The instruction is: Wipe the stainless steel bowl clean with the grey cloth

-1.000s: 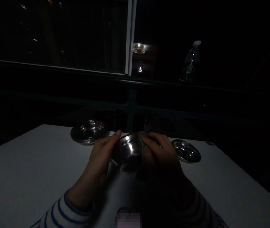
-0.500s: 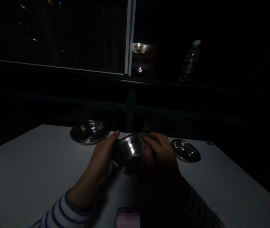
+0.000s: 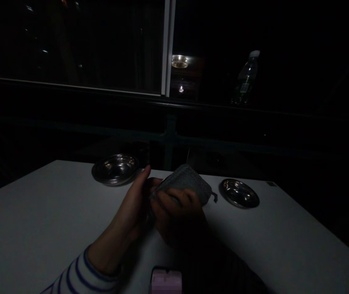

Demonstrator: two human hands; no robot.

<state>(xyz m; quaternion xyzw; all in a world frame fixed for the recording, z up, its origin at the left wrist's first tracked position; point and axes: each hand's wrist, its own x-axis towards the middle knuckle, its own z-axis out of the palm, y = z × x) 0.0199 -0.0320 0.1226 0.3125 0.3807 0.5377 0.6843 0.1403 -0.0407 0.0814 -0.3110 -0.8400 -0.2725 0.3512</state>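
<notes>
A grey mesh-textured cloth (image 3: 189, 179) with a small loop at its right corner is gripped in my right hand (image 3: 177, 212), fingers curled over it. The cloth lies across a steel bowl that is now almost wholly hidden; only a thin bright sliver of rim shows at the cloth's upper left edge. My left hand (image 3: 131, 208) supports the bowl from the left, thumb pointing up and fingers closed around its far side. Both hands are above the middle of the white table (image 3: 54, 220).
Stacked steel bowls (image 3: 115, 169) stand at the back left. One shallow steel dish (image 3: 240, 193) lies at the back right. A phone (image 3: 166, 281) is at the near edge. Behind, a plastic bottle (image 3: 246, 79) stands on a ledge by a dark window. The room is dim.
My right hand has moved left and down across the bowl, bringing the grey cloth over it and covering its shiny side. My left hand has barely shifted.
</notes>
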